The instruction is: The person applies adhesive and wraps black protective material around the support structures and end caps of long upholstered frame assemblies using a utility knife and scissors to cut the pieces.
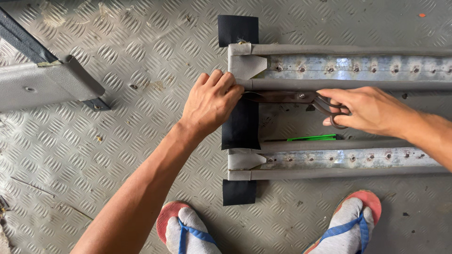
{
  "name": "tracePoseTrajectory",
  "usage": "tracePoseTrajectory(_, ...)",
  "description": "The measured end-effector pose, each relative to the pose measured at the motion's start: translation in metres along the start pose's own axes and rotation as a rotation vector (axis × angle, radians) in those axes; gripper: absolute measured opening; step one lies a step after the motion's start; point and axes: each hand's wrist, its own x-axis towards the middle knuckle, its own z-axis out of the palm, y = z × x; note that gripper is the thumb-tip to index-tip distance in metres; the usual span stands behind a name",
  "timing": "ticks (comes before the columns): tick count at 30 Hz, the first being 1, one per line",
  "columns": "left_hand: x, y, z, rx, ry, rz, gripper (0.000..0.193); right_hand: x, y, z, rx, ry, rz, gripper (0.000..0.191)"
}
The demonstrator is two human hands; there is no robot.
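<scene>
Two grey padded metal rails lie side by side on the floor, the far rail [348, 68] and the near rail [329, 160], each with a riveted shiny strip. A black fabric strip [240, 124] runs across their left ends. My left hand [212, 101] presses on the fabric and the far rail's end. My right hand [372, 109] grips the handles of dark scissors [292, 97], whose blades point left toward my left hand's fingers. A green utility knife [318, 138] lies between the rails.
The floor is grey diamond-plate metal [141, 56]. A grey metal bracket on a dark beam [44, 82] sits at the left. My feet in socks and red-and-blue flip-flops stand at the bottom, the left foot [186, 230] and the right foot [351, 221].
</scene>
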Motion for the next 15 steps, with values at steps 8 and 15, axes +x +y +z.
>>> tracePoseTrajectory(8,-0.006,0.001,-0.002,0.016,0.019,-0.033,0.011,-0.01,0.003,0.023,-0.02,0.172,-0.089,0.069)
tracePoseTrajectory(15,-0.006,0.002,-0.002,-0.012,0.032,-0.025,0.012,-0.016,0.005,0.031,-0.102,0.318,-0.232,0.066)
